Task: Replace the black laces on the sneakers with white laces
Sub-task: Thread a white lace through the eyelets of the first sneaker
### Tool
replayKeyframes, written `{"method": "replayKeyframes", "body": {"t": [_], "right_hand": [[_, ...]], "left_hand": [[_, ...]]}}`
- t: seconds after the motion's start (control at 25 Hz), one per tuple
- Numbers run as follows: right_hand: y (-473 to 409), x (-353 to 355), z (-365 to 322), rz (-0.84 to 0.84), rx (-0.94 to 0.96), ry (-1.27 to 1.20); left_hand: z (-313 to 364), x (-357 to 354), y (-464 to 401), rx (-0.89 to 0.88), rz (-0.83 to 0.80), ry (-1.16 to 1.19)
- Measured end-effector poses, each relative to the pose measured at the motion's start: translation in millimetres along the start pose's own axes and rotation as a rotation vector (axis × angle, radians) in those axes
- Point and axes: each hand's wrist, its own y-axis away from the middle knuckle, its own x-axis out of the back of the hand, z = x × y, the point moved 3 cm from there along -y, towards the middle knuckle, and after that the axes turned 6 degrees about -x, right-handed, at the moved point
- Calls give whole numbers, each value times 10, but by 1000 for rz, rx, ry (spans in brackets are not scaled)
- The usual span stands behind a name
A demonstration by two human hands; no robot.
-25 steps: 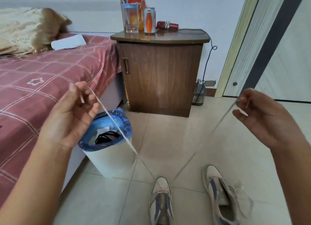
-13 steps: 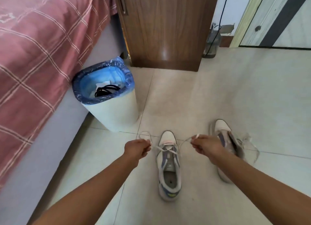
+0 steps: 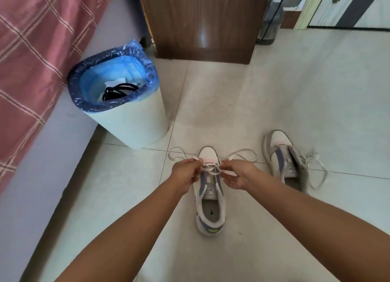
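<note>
Two bare forearms reach in from the lower edge, sleeveless as far as they show. The left hand [image 3: 185, 173] and right hand [image 3: 239, 173] wear no gloves, rings, watch or bracelet.

Two sneakers [image 3: 210, 197] [image 3: 282, 161], one bin [image 3: 130, 121]

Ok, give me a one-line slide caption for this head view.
Both hands, left and right, thread a white lace through the near sneaker.
</note>
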Motion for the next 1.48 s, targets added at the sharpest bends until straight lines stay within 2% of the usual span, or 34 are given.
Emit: {"method": "replayKeyframes", "body": {"t": [0.12,0.28,0.36,0.6,0.72,0.8,0.92,1.0,1.16,1.28,1.48], "right_hand": [[-123,-39,-33,17,70,-153],[-142,51,-261,-12,334,-373],[-175,150,-272,5,369,-418],[-429,400,27,181,203,-302],[-420,488,83,203,160,-263],[-342,454,112,133,150,-236],[-173,279,136,32,201,-135],[-108,146,146,8,281,-54],[-74,15,139,94,417,80],[-72,-12,117,143,483,106],[-14,-28,104,134,521,178]], "left_hand": [[86,-55,-50,-27,-7,130],[277,17,-30,-186,-68,184],[259,137,-20,-264,-76,64],[47,435,27,-303,-165,-375],[43,475,45,-319,-185,-521],[52,485,45,-330,-109,-484],[-7,487,74,-331,207,-265],[-130,423,160,-310,338,-135],[-390,230,276,-256,269,-91],[-337,231,217,-274,274,-54],[-252,237,206,-279,237,-61]]}}
